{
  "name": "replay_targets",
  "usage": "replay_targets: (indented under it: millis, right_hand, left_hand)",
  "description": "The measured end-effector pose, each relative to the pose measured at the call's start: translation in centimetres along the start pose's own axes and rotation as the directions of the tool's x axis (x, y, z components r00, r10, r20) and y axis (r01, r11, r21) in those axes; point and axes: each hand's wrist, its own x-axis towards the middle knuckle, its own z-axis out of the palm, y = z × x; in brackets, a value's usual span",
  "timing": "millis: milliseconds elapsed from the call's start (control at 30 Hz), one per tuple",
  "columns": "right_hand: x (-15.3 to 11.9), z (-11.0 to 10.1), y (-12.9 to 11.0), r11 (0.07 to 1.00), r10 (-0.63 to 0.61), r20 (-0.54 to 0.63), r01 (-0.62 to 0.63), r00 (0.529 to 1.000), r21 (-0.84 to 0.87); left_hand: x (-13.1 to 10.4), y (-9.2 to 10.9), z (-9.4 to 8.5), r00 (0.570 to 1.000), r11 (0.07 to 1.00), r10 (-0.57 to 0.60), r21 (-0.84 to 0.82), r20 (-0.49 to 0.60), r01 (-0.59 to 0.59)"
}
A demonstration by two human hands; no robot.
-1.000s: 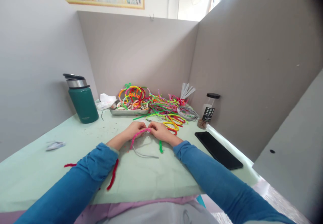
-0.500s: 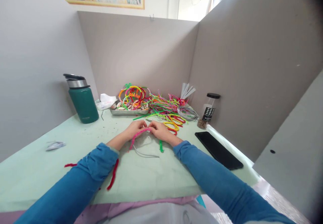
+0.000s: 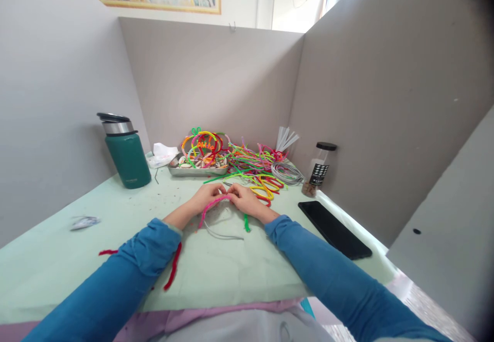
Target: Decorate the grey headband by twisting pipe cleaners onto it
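Observation:
My left hand [image 3: 208, 197] and my right hand [image 3: 242, 199] meet over the middle of the table, fingertips close together. Both pinch a fuzzy pink pipe cleaner [image 3: 210, 205], which curves down from the fingers below my left hand. A thin grey wire [image 3: 222, 237] trails from its lower end onto the tablecloth. Below my right hand lies a short green pipe cleaner [image 3: 246, 223]. A red pipe cleaner [image 3: 174, 266] rests beside my left forearm, and another red end shows on that forearm's far side. Just beyond the fingers is a thin dark pointed tool [image 3: 227, 183], partly hidden.
At the back, a metal tray [image 3: 198, 172] holds coloured pipe-cleaner loops, beside a heap of pipe cleaners [image 3: 250, 159] and a wire coil [image 3: 287, 173]. A green bottle [image 3: 128, 159] stands left; a jar [image 3: 317, 169] and black phone [image 3: 334, 229] are right. Grey partitions [image 3: 212, 69] enclose the table.
Almost nothing differs. Both hands stay in place on the pink pipe cleaner, with only a slight shift at the fingers.

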Motion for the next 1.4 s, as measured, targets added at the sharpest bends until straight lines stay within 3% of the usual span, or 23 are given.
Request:
replay_targets:
  millis: [733, 1400]
  right_hand:
    - [-0.33, -0.27, -0.62, 0.998, -0.021, 0.034, 0.023, 0.999, -0.052]
    - [-0.24, -0.26, -0.28, 0.998, -0.041, 0.042, 0.043, 0.998, -0.046]
  left_hand:
    - [-0.07, 0.35, -0.11, 0.997, 0.993, -0.027, 0.113, 0.072, 0.019]
    - [-0.03, -0.31, 0.03, 0.998, 0.996, 0.003, 0.087, 0.069, -0.009]
